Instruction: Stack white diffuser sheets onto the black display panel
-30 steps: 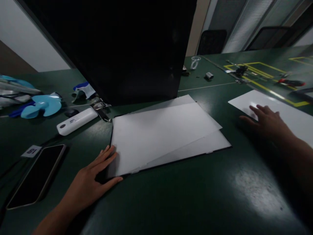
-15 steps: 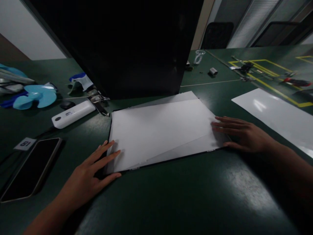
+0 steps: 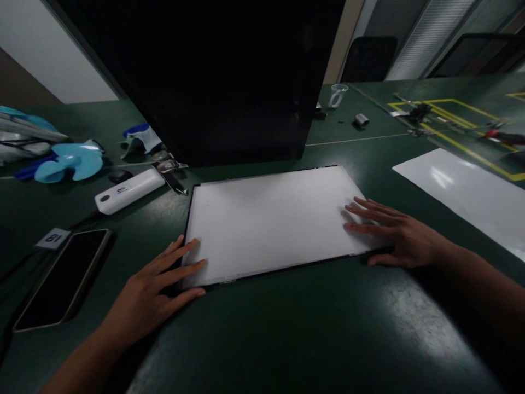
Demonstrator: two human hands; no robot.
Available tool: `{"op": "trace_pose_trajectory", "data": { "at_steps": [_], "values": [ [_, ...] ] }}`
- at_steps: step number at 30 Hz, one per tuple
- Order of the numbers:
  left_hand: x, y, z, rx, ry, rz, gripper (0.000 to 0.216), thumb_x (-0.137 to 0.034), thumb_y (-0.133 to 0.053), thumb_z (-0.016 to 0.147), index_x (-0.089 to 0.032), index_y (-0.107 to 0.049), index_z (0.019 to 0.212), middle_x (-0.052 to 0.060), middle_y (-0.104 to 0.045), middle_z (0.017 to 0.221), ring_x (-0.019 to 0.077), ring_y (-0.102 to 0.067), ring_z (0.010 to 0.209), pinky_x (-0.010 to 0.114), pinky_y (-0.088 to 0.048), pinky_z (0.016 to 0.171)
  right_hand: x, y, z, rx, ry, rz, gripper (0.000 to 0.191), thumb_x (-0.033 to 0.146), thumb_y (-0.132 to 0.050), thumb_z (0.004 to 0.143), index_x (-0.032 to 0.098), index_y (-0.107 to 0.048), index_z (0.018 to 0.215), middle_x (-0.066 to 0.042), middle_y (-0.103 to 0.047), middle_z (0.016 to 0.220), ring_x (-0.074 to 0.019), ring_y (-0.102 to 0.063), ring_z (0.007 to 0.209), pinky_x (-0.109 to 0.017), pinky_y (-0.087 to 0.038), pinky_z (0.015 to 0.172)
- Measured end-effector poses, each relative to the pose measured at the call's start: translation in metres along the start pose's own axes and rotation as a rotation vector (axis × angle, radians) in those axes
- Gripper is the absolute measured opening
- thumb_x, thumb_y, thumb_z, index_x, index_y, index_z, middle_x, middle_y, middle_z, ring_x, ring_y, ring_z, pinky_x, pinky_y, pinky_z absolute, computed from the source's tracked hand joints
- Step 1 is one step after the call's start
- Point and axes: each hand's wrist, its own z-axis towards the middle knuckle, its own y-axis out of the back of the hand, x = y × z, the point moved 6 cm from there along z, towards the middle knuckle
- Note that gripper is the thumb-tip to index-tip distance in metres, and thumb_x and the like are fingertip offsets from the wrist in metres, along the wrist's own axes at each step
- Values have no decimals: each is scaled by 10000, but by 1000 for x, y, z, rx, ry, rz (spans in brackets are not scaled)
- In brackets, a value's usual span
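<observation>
A white rectangular sheet [image 3: 270, 219] lies flat inside a thin black frame [image 3: 287, 268] on the green table. Along the left short side rests my left hand [image 3: 153, 287], its fingers spread, with fingertips over the sheet's edge and the thumb by the near left corner. At the opposite end, my right hand [image 3: 400, 232] lies with fingers apart on the sheet's right side, its thumb beside the near edge. Neither hand is wrapped round anything. Whatever lies beneath the sheet is hidden.
Behind the sheet stands a large black panel [image 3: 213, 82]. On the left are a phone [image 3: 63, 279], a white elongated device [image 3: 129, 190] and a light-blue fan blade [image 3: 74, 161]. A glossy white sheet [image 3: 471, 191], a metal cylinder [image 3: 361, 120] and a clear cup [image 3: 338, 96] are to the right.
The white sheet was skewed over the frame, its far right corner sticking out; now it sits lined up with the frame. My right hand has moved slightly left and inward over it.
</observation>
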Motion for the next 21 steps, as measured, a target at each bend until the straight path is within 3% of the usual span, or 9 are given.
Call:
{"op": "trace_pose_trajectory", "data": {
  "at_steps": [6,11,14,16,19,21],
  "values": [
    [-4,5,1,-57,-30,-64,374,-617,-712,937,-388,-759,1229,-7,-611,1514,356,-500,1455,613,-570,1063,-1,-5,0,12,-7,118,802,393,-736,906,394,-398,1634,-10,-358,1685,-321,-338,1547,-638,-296,1254],
    [-5,6,1,-58,-21,-83,362,-589,-723,938,-374,-757,1228,11,-644,1477,356,-511,1446,620,-592,1033,-14,6,-6,-40,-87,85,669,446,-672,947,296,-506,1578,-65,-454,1632,-300,-386,1527,-570,-272,1275],
    [-5,6,1,-70,-40,-89,348,-572,-726,942,-385,-752,1234,6,-640,1482,349,-506,1452,641,-549,1079,-53,25,-35,-202,-445,-128,565,465,-537,1035,185,-551,1525,-139,-501,1590,-256,-384,1529,-490,-218,1287],
    [-4,6,0,-78,-49,-86,345,-568,-731,939,-397,-748,1238,-4,-638,1484,341,-509,1451,643,-520,1111,-86,35,-68,-231,-799,-301,673,550,-445,1061,103,-492,1562,-220,-423,1624,-287,-292,1568,-507,-190,1265],
    [-3,5,0,-63,-35,-74,355,-594,-722,935,-414,-744,1241,-25,-634,1487,342,-505,1452,602,-574,1067,-131,31,-125,-61,-1328,-364,982,754,-313,1009,-20,-363,1612,-383,-272,1626,-443,-173,1570,-624,-240,1150],
    [-2,5,0,-58,-24,-56,376,-618,-713,931,-413,-743,1245,-29,-639,1482,350,-513,1443,580,-617,1014,-151,21,-153,76,-1556,-247,1082,841,-240,960,-23,-395,1593,-426,-333,1561,-495,-283,1504,-631,-313,1050]
  ]
}}
